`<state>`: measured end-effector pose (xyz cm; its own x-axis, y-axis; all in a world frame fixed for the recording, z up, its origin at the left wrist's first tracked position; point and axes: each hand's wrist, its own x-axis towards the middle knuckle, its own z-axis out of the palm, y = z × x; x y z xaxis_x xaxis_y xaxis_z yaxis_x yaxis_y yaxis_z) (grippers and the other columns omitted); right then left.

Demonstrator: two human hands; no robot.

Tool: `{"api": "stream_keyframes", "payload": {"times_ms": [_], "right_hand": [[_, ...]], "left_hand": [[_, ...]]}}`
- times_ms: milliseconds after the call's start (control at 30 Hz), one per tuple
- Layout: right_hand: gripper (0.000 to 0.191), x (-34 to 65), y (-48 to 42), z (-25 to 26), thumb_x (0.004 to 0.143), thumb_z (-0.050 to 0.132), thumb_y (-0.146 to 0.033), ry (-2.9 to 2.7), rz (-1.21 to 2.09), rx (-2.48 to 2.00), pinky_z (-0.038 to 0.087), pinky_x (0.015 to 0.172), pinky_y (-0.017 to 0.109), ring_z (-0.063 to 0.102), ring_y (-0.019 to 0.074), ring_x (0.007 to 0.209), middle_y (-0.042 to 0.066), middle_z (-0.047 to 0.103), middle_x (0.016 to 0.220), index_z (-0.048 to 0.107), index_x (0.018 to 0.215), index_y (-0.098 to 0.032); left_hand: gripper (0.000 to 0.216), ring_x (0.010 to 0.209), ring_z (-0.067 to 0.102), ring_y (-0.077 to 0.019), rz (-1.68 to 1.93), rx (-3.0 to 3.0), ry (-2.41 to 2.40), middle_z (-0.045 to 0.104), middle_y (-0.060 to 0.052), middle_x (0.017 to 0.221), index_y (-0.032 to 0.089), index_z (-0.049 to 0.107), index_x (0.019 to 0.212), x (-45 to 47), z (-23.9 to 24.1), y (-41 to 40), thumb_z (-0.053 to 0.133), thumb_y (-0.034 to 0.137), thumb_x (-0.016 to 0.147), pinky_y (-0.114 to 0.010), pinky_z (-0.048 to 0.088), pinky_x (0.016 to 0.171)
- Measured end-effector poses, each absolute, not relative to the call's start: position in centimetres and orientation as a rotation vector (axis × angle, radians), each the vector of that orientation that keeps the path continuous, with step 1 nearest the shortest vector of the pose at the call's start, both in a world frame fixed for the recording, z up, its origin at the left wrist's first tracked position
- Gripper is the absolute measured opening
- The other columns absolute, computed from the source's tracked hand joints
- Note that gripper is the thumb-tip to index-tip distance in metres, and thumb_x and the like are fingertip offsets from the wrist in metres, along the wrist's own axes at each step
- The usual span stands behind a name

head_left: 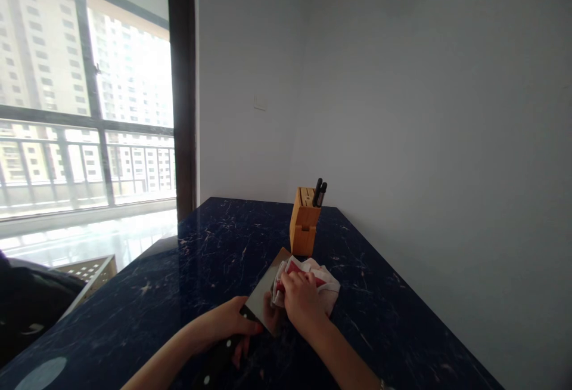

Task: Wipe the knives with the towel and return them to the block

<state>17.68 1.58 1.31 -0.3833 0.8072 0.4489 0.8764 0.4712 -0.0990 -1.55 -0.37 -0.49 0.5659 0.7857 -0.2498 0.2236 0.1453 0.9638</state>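
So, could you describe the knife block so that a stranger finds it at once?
On the dark blue marble table, look toward its far end by the wall. The knife block stands upright there, beyond the red-and-white cloth under the right hand. It alone is pale wood, with two black handles sticking out of its top.

Left hand [232, 323]: near the front edge of the table [201, 247], fingers curled into a closed grip, thumb stretched toward the other hand, bare forearm entering from the lower left. Right hand [301, 299]: just beside and slightly beyond it, palm down, fingers together and lightly bent, pressing downward, bare forearm entering from the lower right.
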Motion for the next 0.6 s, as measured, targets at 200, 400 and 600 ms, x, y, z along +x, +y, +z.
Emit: {"api": "stream_keyframes", "payload": {"times_ms": [200,400,600], "right_hand": [[0.02,17.7,0.8,2.1,0.074,0.04,-0.008,-2.342,-0.215,-1.364,0.024,0.082,0.036,0.05,0.0178,0.082,0.003,0.059,0.083,0.051,0.086,-0.02],[0.019,16.8,-0.3,2.6,0.072,0.042,-0.011,-2.405,-0.16,-1.259,0.024,0.084,0.035,0.048,0.0172,0.082,0.002,0.057,0.084,0.05,0.087,-0.02],[0.017,16.2,-1.0,2.6,0.071,0.043,-0.011,-2.447,-0.148,-1.205,0.024,0.085,0.036,0.047,0.0173,0.081,0.002,0.056,0.082,0.049,0.085,-0.019]], "left_hand": [[0.03,0.036,0.054,-0.0122,0.512,1.402,0.949,0.063,0.0,0.051,0.014,0.055,0.091,-1.6,-0.8,-0.2,0.061,0.031,0.067,-0.019,0.043,0.033],[0.032,0.034,0.052,-0.0102,0.527,1.411,0.946,0.062,0.001,0.05,0.014,0.056,0.091,-1.7,-0.9,-0.1,0.064,0.032,0.065,-0.016,0.038,0.032],[0.031,0.033,0.051,-0.0102,0.521,1.413,0.944,0.062,0.0,0.05,0.014,0.056,0.09,-1.7,-0.9,0.0,0.063,0.031,0.065,-0.016,0.037,0.031]]}}
